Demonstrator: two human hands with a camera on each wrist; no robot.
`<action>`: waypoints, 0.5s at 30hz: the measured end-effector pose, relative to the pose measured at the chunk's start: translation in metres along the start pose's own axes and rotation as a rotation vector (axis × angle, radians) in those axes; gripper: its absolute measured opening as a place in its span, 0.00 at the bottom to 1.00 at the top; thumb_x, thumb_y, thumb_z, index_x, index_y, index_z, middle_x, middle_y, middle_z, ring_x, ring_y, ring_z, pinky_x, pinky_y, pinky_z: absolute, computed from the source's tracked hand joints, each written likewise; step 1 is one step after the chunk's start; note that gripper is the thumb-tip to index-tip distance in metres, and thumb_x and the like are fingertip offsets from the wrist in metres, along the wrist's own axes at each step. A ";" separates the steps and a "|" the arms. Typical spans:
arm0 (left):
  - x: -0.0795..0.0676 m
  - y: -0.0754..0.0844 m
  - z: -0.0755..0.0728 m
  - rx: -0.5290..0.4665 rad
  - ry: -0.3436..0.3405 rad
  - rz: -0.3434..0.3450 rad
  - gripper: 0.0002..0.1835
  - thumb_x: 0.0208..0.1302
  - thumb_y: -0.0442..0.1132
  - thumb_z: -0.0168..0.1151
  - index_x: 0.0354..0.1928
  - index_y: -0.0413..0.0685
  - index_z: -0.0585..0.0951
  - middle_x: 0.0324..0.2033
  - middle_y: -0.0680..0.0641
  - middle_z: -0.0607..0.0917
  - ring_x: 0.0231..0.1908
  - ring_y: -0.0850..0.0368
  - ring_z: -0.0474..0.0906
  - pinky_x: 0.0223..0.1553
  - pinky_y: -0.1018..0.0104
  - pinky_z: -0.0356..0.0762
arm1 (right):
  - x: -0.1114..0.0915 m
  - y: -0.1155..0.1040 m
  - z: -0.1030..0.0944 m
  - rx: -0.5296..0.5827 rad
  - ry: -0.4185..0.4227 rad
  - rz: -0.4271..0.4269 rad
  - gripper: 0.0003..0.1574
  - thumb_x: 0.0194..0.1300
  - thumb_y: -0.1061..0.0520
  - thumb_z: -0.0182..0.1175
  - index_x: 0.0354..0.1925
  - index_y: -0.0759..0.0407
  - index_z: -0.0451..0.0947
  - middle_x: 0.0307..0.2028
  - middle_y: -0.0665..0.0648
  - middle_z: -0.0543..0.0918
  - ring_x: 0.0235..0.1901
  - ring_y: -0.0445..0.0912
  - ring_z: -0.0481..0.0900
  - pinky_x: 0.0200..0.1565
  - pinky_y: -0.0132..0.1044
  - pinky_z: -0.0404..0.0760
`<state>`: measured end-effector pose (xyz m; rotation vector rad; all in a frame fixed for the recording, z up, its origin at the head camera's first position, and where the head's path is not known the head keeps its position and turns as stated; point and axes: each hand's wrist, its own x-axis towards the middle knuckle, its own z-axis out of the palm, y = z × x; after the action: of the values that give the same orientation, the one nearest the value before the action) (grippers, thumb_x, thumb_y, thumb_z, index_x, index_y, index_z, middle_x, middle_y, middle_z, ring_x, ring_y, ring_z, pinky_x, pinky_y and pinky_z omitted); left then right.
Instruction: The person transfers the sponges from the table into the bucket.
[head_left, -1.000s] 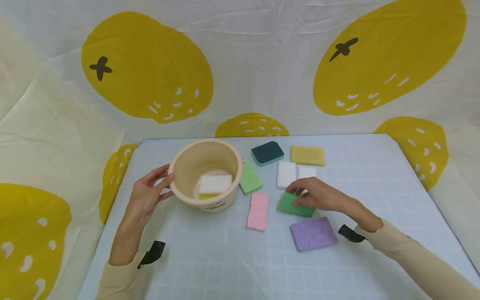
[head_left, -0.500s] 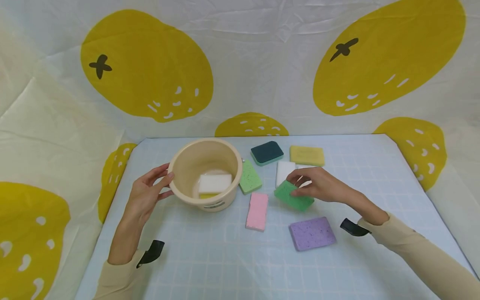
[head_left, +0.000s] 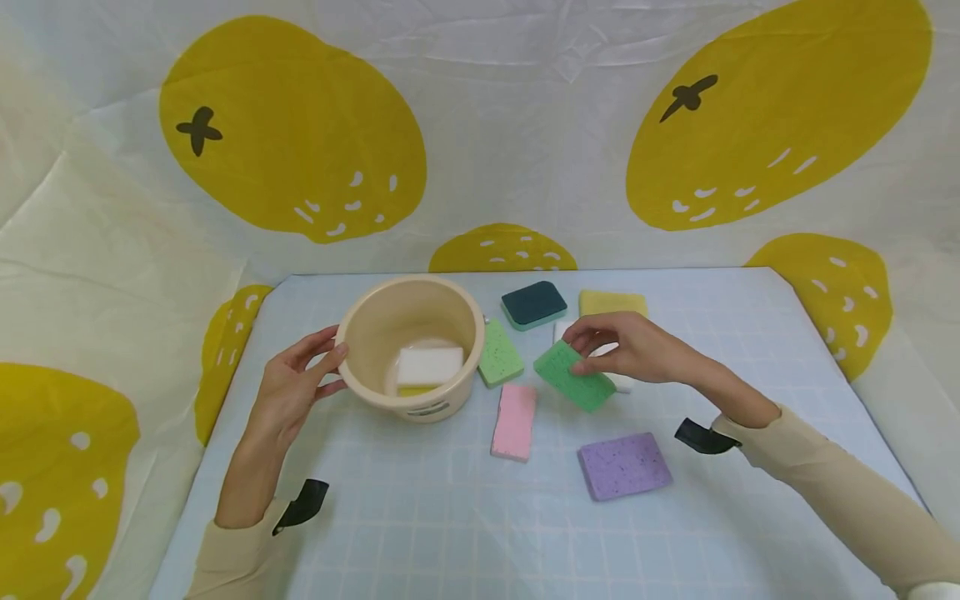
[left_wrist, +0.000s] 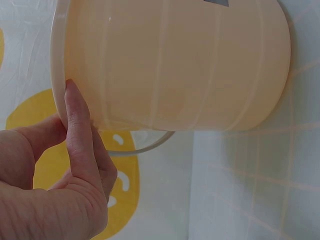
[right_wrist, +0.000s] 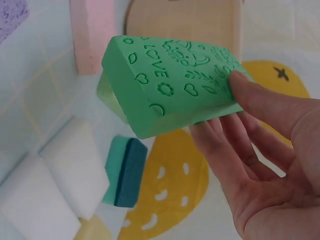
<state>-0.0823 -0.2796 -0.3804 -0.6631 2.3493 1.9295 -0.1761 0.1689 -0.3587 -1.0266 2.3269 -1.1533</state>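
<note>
My right hand [head_left: 628,346] pinches a green sponge [head_left: 573,377] between thumb and fingers, tilted and raised over the table. Embossed hearts, leaves and the word LOVE show on this sponge [right_wrist: 170,85] in the right wrist view. On the left, my left hand [head_left: 298,387] grips the rim of a beige bucket [head_left: 433,407], thumb on one side and fingers on the other, as the left hand [left_wrist: 75,155] in the left wrist view confirms. Inside the bucket a white sponge [head_left: 430,367] lies over a yellow one [head_left: 416,391].
Right of the bucket lie a light green sponge [head_left: 500,354], a pink sponge [head_left: 514,422] and a dark-topped green scouring sponge [head_left: 534,305]. A yellow sponge [head_left: 611,301] sits farther back, a purple sponge [head_left: 625,467] nearer. Two white sponges [right_wrist: 75,167] are partly behind the right hand in the head view.
My right hand has lifted the green sponge off the table and moved it up and slightly left, tilting it. The left hand and bucket have stayed in place.
</note>
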 end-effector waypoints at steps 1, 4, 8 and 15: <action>0.000 0.000 0.000 -0.001 0.000 0.002 0.33 0.70 0.51 0.67 0.73 0.51 0.73 0.64 0.46 0.74 0.43 0.61 0.83 0.45 0.68 0.85 | 0.002 -0.001 -0.001 0.004 -0.003 -0.001 0.21 0.60 0.59 0.76 0.51 0.60 0.83 0.42 0.52 0.86 0.44 0.44 0.87 0.53 0.43 0.86; 0.000 0.000 0.000 -0.007 -0.001 0.007 0.33 0.70 0.51 0.68 0.73 0.50 0.73 0.63 0.47 0.74 0.43 0.61 0.83 0.45 0.68 0.86 | 0.007 -0.007 -0.005 0.012 -0.008 0.000 0.22 0.60 0.59 0.76 0.52 0.60 0.83 0.43 0.52 0.86 0.45 0.44 0.86 0.53 0.42 0.86; -0.001 0.000 -0.001 -0.011 -0.005 0.009 0.33 0.69 0.51 0.68 0.73 0.50 0.73 0.63 0.47 0.74 0.43 0.61 0.83 0.45 0.68 0.86 | 0.015 -0.017 -0.009 0.014 -0.010 0.001 0.23 0.60 0.59 0.76 0.53 0.60 0.83 0.44 0.53 0.85 0.46 0.44 0.86 0.52 0.35 0.85; 0.000 0.000 0.000 -0.006 0.002 0.005 0.33 0.69 0.52 0.68 0.72 0.51 0.74 0.62 0.47 0.74 0.43 0.61 0.83 0.45 0.68 0.85 | 0.030 -0.034 -0.016 0.034 -0.027 -0.008 0.23 0.61 0.60 0.76 0.54 0.61 0.83 0.44 0.53 0.86 0.46 0.45 0.86 0.51 0.38 0.86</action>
<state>-0.0824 -0.2798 -0.3803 -0.6606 2.3498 1.9394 -0.1906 0.1423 -0.3218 -1.0335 2.2764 -1.1709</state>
